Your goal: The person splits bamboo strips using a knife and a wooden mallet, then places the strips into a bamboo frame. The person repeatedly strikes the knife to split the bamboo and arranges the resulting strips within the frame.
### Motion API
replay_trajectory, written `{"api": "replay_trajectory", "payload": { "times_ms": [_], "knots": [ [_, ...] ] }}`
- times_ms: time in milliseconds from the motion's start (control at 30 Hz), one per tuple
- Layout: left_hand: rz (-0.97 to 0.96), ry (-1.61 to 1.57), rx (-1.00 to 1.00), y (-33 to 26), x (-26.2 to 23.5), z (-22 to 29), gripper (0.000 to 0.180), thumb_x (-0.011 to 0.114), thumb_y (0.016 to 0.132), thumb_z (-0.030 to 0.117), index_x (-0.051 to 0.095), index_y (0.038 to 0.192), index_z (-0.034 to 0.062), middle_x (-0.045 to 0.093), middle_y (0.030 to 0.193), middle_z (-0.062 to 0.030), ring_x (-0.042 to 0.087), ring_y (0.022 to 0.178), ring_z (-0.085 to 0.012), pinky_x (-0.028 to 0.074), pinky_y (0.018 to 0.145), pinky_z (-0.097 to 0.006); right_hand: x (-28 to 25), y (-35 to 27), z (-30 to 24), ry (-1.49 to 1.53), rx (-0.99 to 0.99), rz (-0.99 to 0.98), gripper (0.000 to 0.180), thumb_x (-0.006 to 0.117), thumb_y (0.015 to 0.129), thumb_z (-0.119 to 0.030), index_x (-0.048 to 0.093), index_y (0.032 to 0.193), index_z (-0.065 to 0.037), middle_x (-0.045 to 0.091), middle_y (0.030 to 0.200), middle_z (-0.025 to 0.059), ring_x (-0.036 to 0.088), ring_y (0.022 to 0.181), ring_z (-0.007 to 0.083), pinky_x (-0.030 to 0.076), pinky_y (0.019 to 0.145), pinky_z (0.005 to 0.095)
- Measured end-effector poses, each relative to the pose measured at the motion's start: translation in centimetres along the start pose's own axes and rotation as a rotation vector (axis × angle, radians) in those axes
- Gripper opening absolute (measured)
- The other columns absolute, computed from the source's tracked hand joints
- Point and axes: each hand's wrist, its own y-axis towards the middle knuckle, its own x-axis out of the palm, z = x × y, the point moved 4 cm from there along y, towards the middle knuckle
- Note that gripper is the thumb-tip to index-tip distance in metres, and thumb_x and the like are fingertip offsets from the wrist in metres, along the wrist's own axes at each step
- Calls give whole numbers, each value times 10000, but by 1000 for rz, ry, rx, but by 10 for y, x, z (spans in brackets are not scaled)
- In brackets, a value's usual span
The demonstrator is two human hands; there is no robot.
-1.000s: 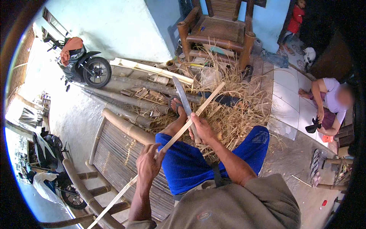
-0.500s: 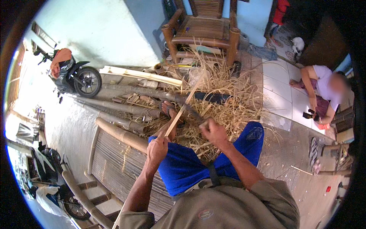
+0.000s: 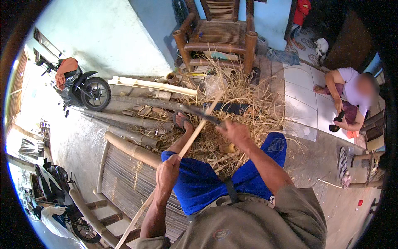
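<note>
My left hand (image 3: 168, 169) is closed around a long pale bamboo strip (image 3: 191, 142), in front of my left knee. The strip slants up and away to the right; its tail runs back past my left forearm. My right hand (image 3: 234, 133) grips the handle of a dark-bladed knife (image 3: 212, 119). Its blade points left and crosses the upper part of the strip; whether the edge cuts in, I cannot tell. Below both hands lies a heap of curly bamboo shavings (image 3: 265, 110), spread around my sandalled foot (image 3: 182, 120).
Bamboo poles (image 3: 143, 119) and a split pale length (image 3: 153, 85) lie at the left. A bamboo chair (image 3: 217, 47) stands ahead, a slatted bench (image 3: 137, 174) beside me. Motorbikes, one (image 3: 78, 85) parked by the wall, are leftward. A person (image 3: 348, 95) sits at right holding a dark object.
The knife and my right hand have shifted slightly up and left, bringing the blade further across the strip. My left hand has drawn back a little, and more of the strip's tail shows.
</note>
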Motion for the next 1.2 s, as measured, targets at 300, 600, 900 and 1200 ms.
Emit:
{"api": "replay_trajectory", "payload": {
  "times_ms": [300,600,900,1200],
  "knots": [
    [-60,51,-37,-64,-49,1,226,565,968,281,670,1011,86,627,754,-263,647,773,-452,498,664,-515,-7,48,117,27,182,187,567,481,962,-611,584,875,-59,680,754,144,659,592,317,520,503,417],
    [-3,60,-45,-35,-26,-30,319,506,1006,341,599,912,51,622,742,-262,621,755,-472,471,641,-541,30,-12,10,285,-85,-63,471,589,941,-537,567,859,-74,625,695,92,634,577,247,517,524,388],
    [-55,-118,-42,-28,-32,-15,438,505,1010,404,632,905,-2,579,711,-291,607,744,-489,461,637,-514,20,3,-17,138,-384,83,475,562,952,-527,521,834,-69,623,698,83,669,641,285,539,571,419],
    [-172,-111,-166,-55,-43,-25,454,500,1019,392,711,930,0,632,729,-262,658,738,-433,502,664,-461,-6,30,50,124,46,102,548,553,924,-611,598,902,-65,640,651,181,642,585,372,508,539,482]
  ]
}}
